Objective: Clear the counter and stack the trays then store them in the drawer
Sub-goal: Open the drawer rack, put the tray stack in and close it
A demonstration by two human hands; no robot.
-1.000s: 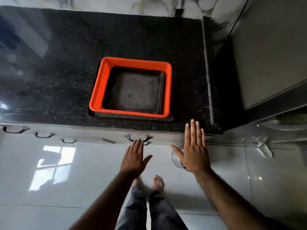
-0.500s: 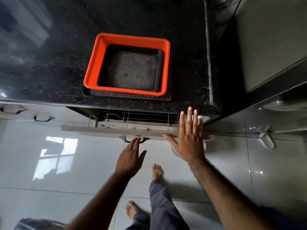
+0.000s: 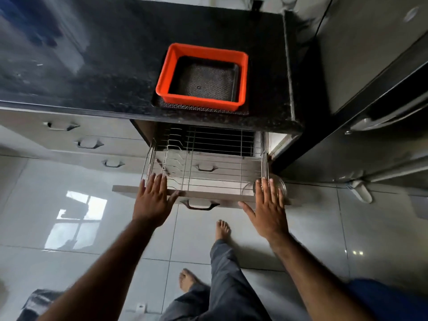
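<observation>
The black tabletop (image 3: 97,72) carries the stacked trays (image 3: 201,77) at its front right corner: orange between two dark ones, the lowest mostly hidden. Below, the wire drawer (image 3: 208,158) stands pulled out. Left hand (image 3: 154,198) and right hand (image 3: 268,209) spread flat, holding nothing, over its front panel, covering its corners.

Your left hand (image 3: 152,202) and right hand (image 3: 269,209) hover flat, fingers spread, over the pulled-out drawer (image 3: 208,172); the stacked trays (image 3: 201,77) sit on the counter (image 3: 92,66).

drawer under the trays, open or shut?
Open. The drawer front stands out from the cabinet, its wire basket exposed and apparently empty; trays sit on the counter.
</observation>
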